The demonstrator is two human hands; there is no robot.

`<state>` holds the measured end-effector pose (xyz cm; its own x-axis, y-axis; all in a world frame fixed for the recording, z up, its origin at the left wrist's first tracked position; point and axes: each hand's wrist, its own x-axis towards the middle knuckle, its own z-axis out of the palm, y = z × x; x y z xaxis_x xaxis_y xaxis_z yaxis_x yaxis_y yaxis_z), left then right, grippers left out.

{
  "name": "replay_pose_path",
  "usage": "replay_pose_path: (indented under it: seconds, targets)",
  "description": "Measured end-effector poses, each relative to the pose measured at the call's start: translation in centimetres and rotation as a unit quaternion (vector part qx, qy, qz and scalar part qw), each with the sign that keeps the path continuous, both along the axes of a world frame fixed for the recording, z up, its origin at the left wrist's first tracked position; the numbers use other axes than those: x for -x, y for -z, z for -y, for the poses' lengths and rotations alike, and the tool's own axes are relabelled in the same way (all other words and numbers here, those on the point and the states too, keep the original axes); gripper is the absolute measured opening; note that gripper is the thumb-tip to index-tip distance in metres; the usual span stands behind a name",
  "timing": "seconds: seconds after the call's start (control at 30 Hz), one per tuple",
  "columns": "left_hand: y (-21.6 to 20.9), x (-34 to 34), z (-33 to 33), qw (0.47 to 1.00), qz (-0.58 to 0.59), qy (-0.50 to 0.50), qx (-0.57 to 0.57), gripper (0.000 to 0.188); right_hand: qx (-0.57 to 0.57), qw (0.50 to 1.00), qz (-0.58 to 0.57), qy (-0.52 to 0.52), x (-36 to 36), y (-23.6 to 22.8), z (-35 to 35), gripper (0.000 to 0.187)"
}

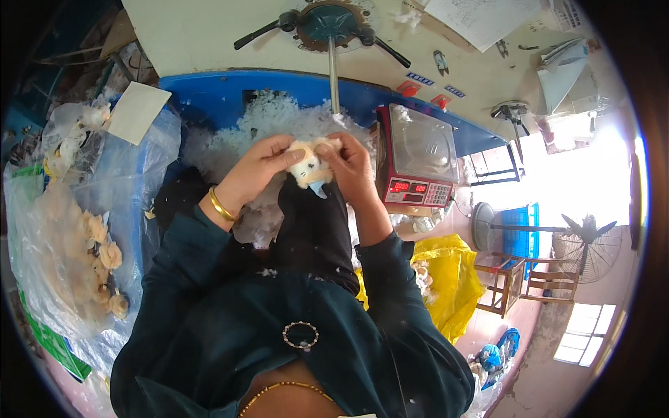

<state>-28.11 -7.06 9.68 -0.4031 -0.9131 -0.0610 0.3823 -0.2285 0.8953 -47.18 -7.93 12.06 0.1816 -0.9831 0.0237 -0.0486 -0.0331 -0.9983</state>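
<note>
The person holds a small cream plush toy (311, 166) with both hands, just above the lap and in front of a blue bin (209, 97) heaped with white stuffing fibre (279, 118). The left hand (261, 167) is closed on the toy's left side, its fingers curled over the top and the thumb pressed against the front. A gold bangle (221, 205) sits on that wrist. The right hand (352, 167) is clamped on the toy's right side, fingertips meeting the left hand's at the top edge of the toy. The toy has a pale face with small dark marks and a bit of light blue at its lower edge, which hangs free below the hands.

Just to the right of the right hand stands a red weighing scale (417, 157) with a steel pan and a lit red display. A thin metal tube (334, 73) reaches down from a round machine part at the far side to the fibre pile. On the left, a clear plastic bag (63, 237) holds many tan plush pieces. To the near right, beside the person's elbow, lies a yellow plastic bag (456, 279). Further right, on the floor, stand a pedestal fan (585, 237) and a wooden stool (505, 279). Loose wisps of fibre cling to the person's dark clothing
</note>
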Motion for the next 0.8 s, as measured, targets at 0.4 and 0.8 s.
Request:
replay_pose_path:
  seconds: [0.4, 0.8]
  targets:
    - [0.4, 3.3, 16.0, 0.995, -0.042, -0.094, 0.006, 0.025, 0.109, 0.979, -0.009, 0.171, -1.6, -0.1, 15.6, 0.025]
    - [-4.5, 6.1, 5.2, 0.949, 0.183, -0.119, 0.227, 0.056, 0.172, 0.973, -0.034, 0.148, 0.2, -0.1, 9.0, 0.015]
